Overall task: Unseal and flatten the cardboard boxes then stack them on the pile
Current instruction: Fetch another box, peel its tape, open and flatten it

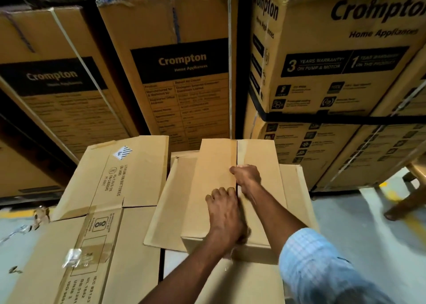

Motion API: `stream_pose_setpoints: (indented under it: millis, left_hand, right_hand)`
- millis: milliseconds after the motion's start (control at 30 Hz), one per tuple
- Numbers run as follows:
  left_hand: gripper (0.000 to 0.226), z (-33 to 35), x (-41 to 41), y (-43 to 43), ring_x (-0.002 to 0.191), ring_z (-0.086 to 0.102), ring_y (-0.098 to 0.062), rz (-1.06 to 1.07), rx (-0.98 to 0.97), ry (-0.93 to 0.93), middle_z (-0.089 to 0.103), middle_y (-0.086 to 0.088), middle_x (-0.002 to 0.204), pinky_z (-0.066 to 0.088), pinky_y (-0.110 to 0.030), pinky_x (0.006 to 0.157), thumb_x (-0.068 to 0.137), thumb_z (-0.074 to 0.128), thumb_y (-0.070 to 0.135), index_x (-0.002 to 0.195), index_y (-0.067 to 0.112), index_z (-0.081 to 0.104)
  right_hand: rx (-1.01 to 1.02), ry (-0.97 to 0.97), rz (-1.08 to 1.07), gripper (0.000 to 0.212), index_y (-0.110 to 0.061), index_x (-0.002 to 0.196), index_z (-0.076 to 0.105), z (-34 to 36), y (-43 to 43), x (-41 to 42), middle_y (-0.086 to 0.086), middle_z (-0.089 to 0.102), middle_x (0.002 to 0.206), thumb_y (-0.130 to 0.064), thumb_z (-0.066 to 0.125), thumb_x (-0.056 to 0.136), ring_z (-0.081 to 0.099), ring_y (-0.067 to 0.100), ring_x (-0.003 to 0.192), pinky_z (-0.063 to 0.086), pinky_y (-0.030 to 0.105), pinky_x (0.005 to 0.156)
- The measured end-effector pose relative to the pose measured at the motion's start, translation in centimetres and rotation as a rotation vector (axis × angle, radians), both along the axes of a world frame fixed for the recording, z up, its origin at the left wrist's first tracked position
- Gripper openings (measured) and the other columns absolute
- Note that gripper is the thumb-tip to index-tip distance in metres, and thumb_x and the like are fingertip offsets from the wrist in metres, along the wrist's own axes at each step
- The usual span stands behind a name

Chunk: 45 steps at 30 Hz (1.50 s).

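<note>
The cardboard box (213,195) sits mid-floor on flattened sheets (161,214), just right of a flat printed carton (103,193). Both hands work its top seam. The left hand (224,214) is nearer and the right hand (246,176) farther, both with fingers curled. I cannot tell what either pinches.

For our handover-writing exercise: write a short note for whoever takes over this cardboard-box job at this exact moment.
Left hand: fingers curled into the top seam of the small plain brown cardboard box, near end.
Right hand: grips the same seam farther along.
Box stands, flaps closed, on flattened brown cardboard sheets; a flattened printed brown carton lies to its left.
Done: other cartons flattened. Left: open this box, flatten it, stack it.
</note>
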<state>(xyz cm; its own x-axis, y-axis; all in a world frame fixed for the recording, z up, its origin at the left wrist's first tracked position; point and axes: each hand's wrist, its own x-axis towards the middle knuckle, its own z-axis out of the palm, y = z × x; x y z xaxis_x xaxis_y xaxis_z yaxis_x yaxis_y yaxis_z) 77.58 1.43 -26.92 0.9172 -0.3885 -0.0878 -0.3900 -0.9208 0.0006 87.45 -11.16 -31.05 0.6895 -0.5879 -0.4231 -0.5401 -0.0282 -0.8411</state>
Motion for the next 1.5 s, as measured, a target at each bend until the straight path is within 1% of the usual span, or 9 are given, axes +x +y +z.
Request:
stream_pose_setpoints:
  millis: [100, 200, 467, 633, 767, 967, 1100, 1400, 1500]
  left_hand:
    - [0.078, -0.7, 4.2, -1.8, 0.117, 0.048, -0.037, 0.131, 0.04, 0.019, 0.05, -0.016, 0.126, 0.042, -0.049, 0.095, 0.068, 0.074, 0.051, 0.129, 0.013, 0.046]
    - [0.054, -1.5, 8.1, -4.9, 0.114, 0.058, -0.039, 0.174, 0.054, 0.097, 0.058, -0.022, 0.129, 0.048, -0.044, 0.09, 0.086, 0.062, 0.031, 0.132, 0.004, 0.056]
    - [0.037, -1.8, 8.8, -6.1, 0.102, 0.066, -0.039, -0.004, -0.014, 0.096, 0.07, -0.026, 0.109, 0.054, -0.042, 0.09, 0.085, 0.048, 0.003, 0.112, -0.001, 0.073]
    - [0.023, 0.2, 8.9, -5.6, 0.048, 0.061, -0.025, 0.013, -0.149, 0.092, 0.059, -0.01, 0.053, 0.049, -0.025, 0.044, 0.038, 0.084, 0.001, 0.055, 0.007, 0.069]
    - [0.02, -0.4, 8.9, -5.3, 0.058, 0.064, -0.025, 0.061, -0.153, 0.089, 0.065, -0.011, 0.067, 0.051, -0.029, 0.047, 0.052, 0.077, 0.008, 0.072, 0.009, 0.072]
    - [0.017, -0.6, 9.2, -5.1, 0.056, 0.062, -0.024, 0.015, -0.2, 0.071, 0.064, -0.008, 0.068, 0.05, -0.031, 0.048, 0.057, 0.075, 0.013, 0.073, 0.01, 0.071]
    - [0.022, -0.5, 9.3, -4.9, 0.058, 0.063, -0.026, 0.004, -0.226, 0.078, 0.064, -0.009, 0.069, 0.051, -0.032, 0.048, 0.051, 0.075, 0.014, 0.072, 0.01, 0.07]
    - [0.031, -1.9, 8.6, -4.7, 0.068, 0.071, -0.03, -0.017, -0.228, 0.105, 0.074, -0.018, 0.087, 0.054, -0.031, 0.053, 0.052, 0.068, 0.009, 0.083, 0.005, 0.075]
    - [0.04, -2.4, 8.4, -4.7, 0.071, 0.072, -0.03, -0.02, -0.196, 0.144, 0.075, -0.02, 0.091, 0.055, -0.03, 0.055, 0.063, 0.046, 0.011, 0.087, 0.001, 0.076]
  right_hand:
    - [0.125, -0.002, 0.008, 0.026, -0.012, 0.061, 0.065, -0.3, -0.4, -0.2, 0.003, 0.066, 0.061, -0.034, 0.079, 0.063, 0.058, 0.023, 0.055, 0.047, 0.034, 0.054]
    - [0.137, -0.006, 0.042, 0.024, -0.013, 0.06, 0.068, -0.9, -1.2, 0.2, 0.004, 0.07, 0.063, -0.035, 0.073, 0.066, 0.062, 0.023, 0.062, 0.047, 0.032, 0.061]
    - [0.118, -0.24, 0.145, 0.046, -0.012, 0.134, 0.066, -0.5, -5.8, 5.6, 0.003, 0.074, 0.113, -0.004, 0.067, 0.089, 0.076, 0.015, 0.088, 0.063, 0.037, 0.083]
    - [0.102, -0.234, 0.149, 0.043, -0.009, 0.125, 0.071, -0.8, -7.8, 8.0, 0.006, 0.079, 0.099, -0.003, 0.072, 0.083, 0.077, 0.018, 0.09, 0.062, 0.044, 0.088]
    - [-0.344, -0.214, 0.222, 0.044, -0.03, 0.107, 0.08, -1.7, -8.5, 8.2, -0.016, 0.076, 0.11, -0.031, 0.086, 0.063, 0.065, -0.003, 0.109, 0.051, 0.025, 0.101]
    - [-0.548, -0.287, 0.269, 0.071, -0.02, 0.132, 0.068, -1.7, -9.6, 9.0, -0.002, 0.068, 0.129, -0.037, 0.093, 0.068, 0.067, 0.008, 0.109, 0.06, 0.03, 0.09]
    - [-0.835, -0.27, 0.59, 0.028, -0.011, 0.106, 0.079, -0.5, -10.5, 9.9, 0.007, 0.077, 0.102, -0.032, 0.079, 0.087, 0.069, 0.019, 0.093, 0.057, 0.038, 0.087]
    - [-1.004, -0.098, 0.948, 0.025, -0.016, 0.084, 0.066, 3.0, -10.9, 11.4, -0.003, 0.058, 0.086, -0.026, 0.054, 0.104, 0.058, 0.015, 0.078, 0.052, 0.034, 0.07]
    - [-0.818, -0.057, 0.974, 0.022, -0.023, 0.087, 0.06, 4.6, -11.9, 12.5, -0.006, 0.056, 0.093, -0.029, 0.048, 0.105, 0.055, 0.011, 0.082, 0.046, 0.028, 0.071]
